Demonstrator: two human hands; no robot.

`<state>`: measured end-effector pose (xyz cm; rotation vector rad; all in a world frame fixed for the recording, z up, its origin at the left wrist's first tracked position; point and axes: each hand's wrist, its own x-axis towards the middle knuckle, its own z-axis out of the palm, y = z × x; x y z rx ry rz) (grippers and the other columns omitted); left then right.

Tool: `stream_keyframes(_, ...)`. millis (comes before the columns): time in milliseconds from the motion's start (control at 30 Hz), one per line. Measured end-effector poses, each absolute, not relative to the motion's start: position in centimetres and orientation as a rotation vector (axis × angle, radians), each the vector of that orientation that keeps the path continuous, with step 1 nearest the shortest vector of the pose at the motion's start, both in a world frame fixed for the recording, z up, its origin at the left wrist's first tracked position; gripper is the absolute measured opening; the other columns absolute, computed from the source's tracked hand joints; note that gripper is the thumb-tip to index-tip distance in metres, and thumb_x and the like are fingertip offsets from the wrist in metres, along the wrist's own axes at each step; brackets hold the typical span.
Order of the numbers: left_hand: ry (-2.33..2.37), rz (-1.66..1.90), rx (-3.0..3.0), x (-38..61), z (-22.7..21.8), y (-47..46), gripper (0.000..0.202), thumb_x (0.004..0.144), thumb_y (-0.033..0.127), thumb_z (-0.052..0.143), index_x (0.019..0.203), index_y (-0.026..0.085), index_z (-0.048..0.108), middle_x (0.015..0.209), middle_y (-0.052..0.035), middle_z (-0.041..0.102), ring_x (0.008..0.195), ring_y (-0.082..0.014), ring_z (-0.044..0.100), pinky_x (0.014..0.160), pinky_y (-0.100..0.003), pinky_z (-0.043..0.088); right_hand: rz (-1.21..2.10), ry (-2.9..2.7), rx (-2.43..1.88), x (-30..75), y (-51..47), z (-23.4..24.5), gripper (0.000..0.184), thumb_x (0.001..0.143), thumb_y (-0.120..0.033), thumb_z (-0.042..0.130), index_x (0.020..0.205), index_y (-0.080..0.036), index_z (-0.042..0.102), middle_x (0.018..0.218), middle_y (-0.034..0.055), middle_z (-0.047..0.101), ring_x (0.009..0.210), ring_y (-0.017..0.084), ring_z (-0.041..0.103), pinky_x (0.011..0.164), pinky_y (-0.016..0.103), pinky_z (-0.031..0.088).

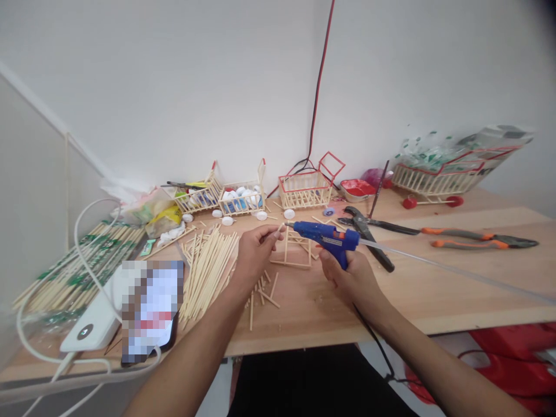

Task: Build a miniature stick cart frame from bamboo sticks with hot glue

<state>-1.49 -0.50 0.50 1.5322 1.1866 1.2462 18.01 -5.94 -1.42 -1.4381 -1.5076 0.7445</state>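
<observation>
Wooden table (456, 289) at the base. Left of centre, a pile of loose sticks (211, 272). Right of that, a blue glue gun (325, 236), with the right hand (353, 278) wrapped round its handle. Just below the gun, on the table, an open frame (291, 265). At the nozzle (289, 224), a short stick (281, 228), pinched between thumb and fingertips of the left hand (256, 250). Cannot confirm nozzle contact. Appears to be at the gluing step. Likely calls next for a steady pinch and careful alignment with the frame.
</observation>
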Motion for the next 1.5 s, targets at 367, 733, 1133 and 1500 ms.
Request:
stream_keyframes(367,1.192,1.238,1.526,-1.49,0.52,-0.41,0.024,0.077,0.027,0.061,0.093,0.016,0.075,0.075,-0.0015,0.067,0.052,-0.0081,0.047,0.051,-0.021,0.038,0.780,-1.468,-1.436,17.91,-5.95,-1.69,0.053,0.082,-0.062,0.052,0.051,-0.020,0.044,0.042,0.0000,0.047,0.041,0.011,0.044,0.042,0.023,0.032)
stream_keyframes(733,1.227,1.192,1.552,-1.51,0.68,-0.62,0.026,0.078,0.026,0.059,0.095,0.016,0.075,0.075,-0.0019,0.067,0.053,-0.0084,0.048,0.053,-0.022,0.037,0.767,-1.476,-1.435,18.04,-6.03,-1.74,0.053,0.083,-0.062,0.051,0.052,-0.020,0.044,0.044,-0.0003,0.047,0.044,0.011,0.045,0.045,0.024,0.033)
stream_keyframes(1133,1.211,1.228,1.536,-1.54,0.54,-0.52,0.024,0.078,0.028,0.060,0.093,0.016,0.074,0.076,-0.0020,0.067,0.052,-0.0082,0.047,0.051,-0.022,0.038,0.752,-1.476,-1.438,17.88,-6.01,-1.45,0.052,0.083,-0.061,0.052,0.051,-0.020,0.044,0.043,-0.0005,0.047,0.042,0.011,0.044,0.044,0.024,0.033)
stream_keyframes(1500,1.211,1.205,1.549,-1.48,0.76,-0.68,0.024,0.077,0.028,0.061,0.092,0.017,0.075,0.074,-0.0019,0.067,0.052,-0.0085,0.047,0.051,-0.022,0.038,0.717,-1.506,-1.435,17.98,-6.06,-1.25,0.053,0.084,-0.061,0.050,0.050,-0.021,0.043,0.042,0.0001,0.047,0.042,0.012,0.045,0.044,0.024,0.033)
